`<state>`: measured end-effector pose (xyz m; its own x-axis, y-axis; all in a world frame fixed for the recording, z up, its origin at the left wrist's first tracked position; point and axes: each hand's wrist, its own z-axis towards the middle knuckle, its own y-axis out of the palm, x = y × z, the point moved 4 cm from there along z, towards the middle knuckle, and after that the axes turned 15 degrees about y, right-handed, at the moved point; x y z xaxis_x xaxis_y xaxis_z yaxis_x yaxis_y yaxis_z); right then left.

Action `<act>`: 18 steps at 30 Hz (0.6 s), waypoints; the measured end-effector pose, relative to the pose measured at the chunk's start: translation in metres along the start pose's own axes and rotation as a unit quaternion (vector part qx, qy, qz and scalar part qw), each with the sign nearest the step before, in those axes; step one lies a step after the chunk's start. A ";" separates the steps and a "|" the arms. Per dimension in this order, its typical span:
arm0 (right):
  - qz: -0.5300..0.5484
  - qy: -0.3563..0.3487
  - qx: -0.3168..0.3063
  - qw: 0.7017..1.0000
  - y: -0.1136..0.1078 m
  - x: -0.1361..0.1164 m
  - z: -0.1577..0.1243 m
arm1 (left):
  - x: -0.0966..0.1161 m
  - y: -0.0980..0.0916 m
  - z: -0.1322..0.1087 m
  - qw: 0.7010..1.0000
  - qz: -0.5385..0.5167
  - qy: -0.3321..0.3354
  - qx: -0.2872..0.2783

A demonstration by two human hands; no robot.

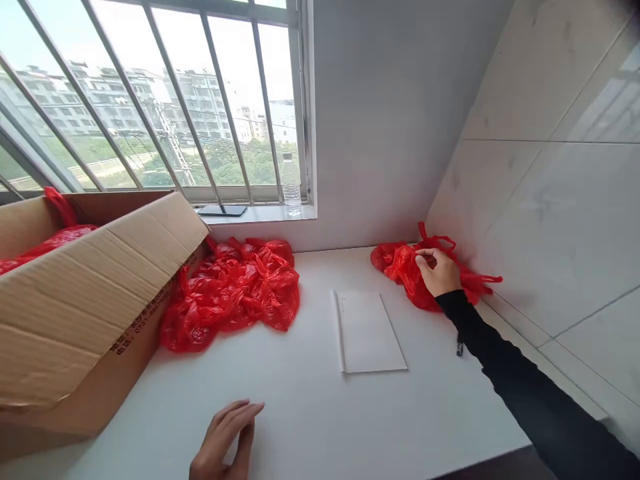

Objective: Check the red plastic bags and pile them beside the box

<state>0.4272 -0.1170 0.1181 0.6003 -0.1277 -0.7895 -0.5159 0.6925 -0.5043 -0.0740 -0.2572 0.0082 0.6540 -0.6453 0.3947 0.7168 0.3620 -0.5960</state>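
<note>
Your right hand (440,272) pinches the red bag (407,270), which looks light, limp and slippery, so grip its handles; your left hand (225,440) rests open, empty.

A single head-worn camera looks forward and down from close above the white tabletop (310,413), facing the barred window (150,100), perhaps slightly tilted.
</note>
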 end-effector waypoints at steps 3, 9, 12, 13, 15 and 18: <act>0.043 -0.064 -0.064 0.995 -0.009 -0.027 -0.042 | 0.028 0.007 0.016 0.996 -0.049 -0.069 0.008; 0.100 -0.154 -0.289 0.940 0.016 -0.073 -0.143 | 0.079 0.033 0.056 0.981 -0.143 -0.129 0.023; 0.120 -0.176 -0.379 0.901 0.031 -0.086 -0.183 | 0.089 0.039 0.060 0.971 -0.178 -0.156 -0.004; 0.125 -0.180 -0.401 0.889 0.034 -0.089 -0.192 | 0.090 0.040 0.059 0.967 -0.192 -0.165 -0.021; 0.131 -0.183 -0.435 0.872 0.037 -0.092 -0.206 | 0.091 0.042 0.054 0.959 -0.213 -0.179 -0.051; 0.124 -0.179 -0.464 0.859 0.038 -0.089 -0.216 | 0.090 0.041 0.046 0.951 -0.229 -0.196 -0.066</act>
<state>0.2223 -0.2324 0.0941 0.4661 0.2840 -0.8379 -0.8194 -0.2187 -0.5299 0.0257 -0.2697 0.0512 0.3378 -0.4049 0.8497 0.9291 -0.0007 -0.3698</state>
